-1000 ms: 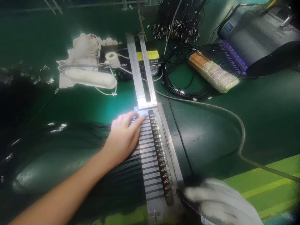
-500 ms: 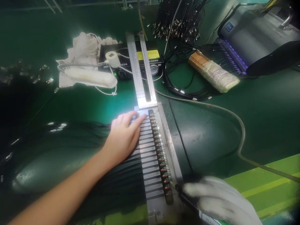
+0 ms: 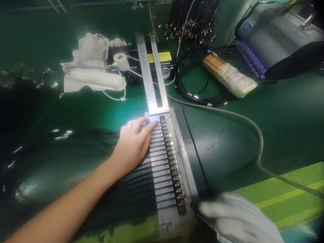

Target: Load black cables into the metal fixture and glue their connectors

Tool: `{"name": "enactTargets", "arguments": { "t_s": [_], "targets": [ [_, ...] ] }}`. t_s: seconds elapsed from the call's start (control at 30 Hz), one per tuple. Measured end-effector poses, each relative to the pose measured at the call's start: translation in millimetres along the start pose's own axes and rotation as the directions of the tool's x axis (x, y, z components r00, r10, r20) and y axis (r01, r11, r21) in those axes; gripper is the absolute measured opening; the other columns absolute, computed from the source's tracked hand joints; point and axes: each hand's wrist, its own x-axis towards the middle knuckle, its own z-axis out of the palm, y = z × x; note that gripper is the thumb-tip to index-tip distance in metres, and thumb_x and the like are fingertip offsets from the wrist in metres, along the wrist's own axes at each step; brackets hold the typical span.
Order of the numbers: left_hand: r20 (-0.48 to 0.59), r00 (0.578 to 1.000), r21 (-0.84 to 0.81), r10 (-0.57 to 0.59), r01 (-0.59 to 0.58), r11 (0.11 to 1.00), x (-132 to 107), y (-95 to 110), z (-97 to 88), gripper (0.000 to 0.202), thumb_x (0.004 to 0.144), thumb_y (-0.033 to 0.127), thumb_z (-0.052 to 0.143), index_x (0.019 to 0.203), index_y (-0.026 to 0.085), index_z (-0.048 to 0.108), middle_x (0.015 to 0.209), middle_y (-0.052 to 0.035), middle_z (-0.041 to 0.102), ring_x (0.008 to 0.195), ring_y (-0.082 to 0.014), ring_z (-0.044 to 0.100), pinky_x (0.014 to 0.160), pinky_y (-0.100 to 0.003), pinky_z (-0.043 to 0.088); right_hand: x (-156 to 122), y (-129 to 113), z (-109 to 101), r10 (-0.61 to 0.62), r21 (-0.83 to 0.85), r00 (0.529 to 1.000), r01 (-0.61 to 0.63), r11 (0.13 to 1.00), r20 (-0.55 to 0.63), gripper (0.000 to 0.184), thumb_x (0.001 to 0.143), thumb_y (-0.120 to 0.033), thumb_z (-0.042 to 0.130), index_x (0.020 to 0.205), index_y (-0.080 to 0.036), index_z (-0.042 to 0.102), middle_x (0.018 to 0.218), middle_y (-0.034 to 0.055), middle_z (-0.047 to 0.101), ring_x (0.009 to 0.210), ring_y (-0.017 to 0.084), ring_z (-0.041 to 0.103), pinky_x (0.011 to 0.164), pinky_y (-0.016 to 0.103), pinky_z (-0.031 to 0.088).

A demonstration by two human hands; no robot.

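A long metal slotted jig (image 3: pixel 162 182) runs down the middle. Black cables (image 3: pixel 136 168) enter its slots from the left, and a row of small connector ends with orange and green bits (image 3: pixel 174 172) lies in its dark channel. My bare left hand (image 3: pixel 134 140) rests on the jig's upper end, thumb and fingers stretched out, pressing on the plate and cables. My right hand (image 3: pixel 235 216), in a white glove, is closed around a black pen-like tool (image 3: pixel 202 216). The tool's tip is by the jig's lower right edge; the glove hides much of it.
Behind the jig stand a black control box (image 3: pixel 165 64) with a gauge, a white cloth (image 3: pixel 91 47) and a white handheld item (image 3: pixel 101 79). To the right lie coiled cables (image 3: pixel 182 84), a wrapped block (image 3: pixel 235 79), a grey lamp unit (image 3: pixel 273 37) and a hose (image 3: pixel 260 141).
The view has shifted slightly, so the jig and bench sit a little higher. Both hands keep nearly the same positions, the left on the jig and the right around the tool.
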Motion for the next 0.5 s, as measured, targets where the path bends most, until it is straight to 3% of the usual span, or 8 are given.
{"name": "enactTargets", "arguments": {
  "t_s": [0.17, 0.37, 0.5],
  "targets": [
    [0.000, 1.000, 0.005, 0.002, -0.002, 1.000, 0.5, 0.2, 0.2, 0.041, 0.101, 0.023, 0.033, 0.134, 0.014, 0.056, 0.130, -0.0174, 0.055, 0.113, -0.0321, 0.051, 0.090, -0.049, 0.044, -0.9, 3.2, -1.0, 0.000, -0.019, 1.000, 0.001, 1.000, 0.030, 0.039, 0.103, -0.049, 0.046, 0.083, -0.023, 0.068, 0.080, 0.0037, 0.077, 0.065, 0.017, 0.073, 0.067, 0.024, 0.061],
    [-0.006, 1.000, 0.001, 0.004, -0.004, 1.000, 0.0, 0.4, 0.4, 0.041, 0.101, 0.022, 0.034, 0.134, 0.013, 0.056, 0.129, -0.0177, 0.055, 0.113, -0.0326, 0.052, 0.089, -0.048, 0.044, -3.5, 1.9, -2.8, 0.057, -0.045, 0.996, -0.053, 0.998, 0.073, 0.046, 0.104, -0.046, 0.042, 0.075, -0.024, 0.069, 0.074, 0.0021, 0.076, 0.061, 0.016, 0.072, 0.063, 0.023, 0.061],
    [-0.014, 1.000, 0.002, 0.007, -0.007, 1.000, -0.5, -0.2, 1.0, 0.041, 0.101, 0.022, 0.035, 0.134, 0.013, 0.056, 0.130, -0.0177, 0.055, 0.113, -0.0324, 0.052, 0.089, -0.048, 0.043, -9.2, 2.0, -6.7, 0.095, -0.103, 0.980, -0.077, 0.992, 0.177, 0.042, 0.102, -0.048, 0.046, 0.079, -0.027, 0.074, 0.075, 0.0007, 0.077, 0.061, 0.018, 0.073, 0.061, 0.022, 0.062]
  ]
}}
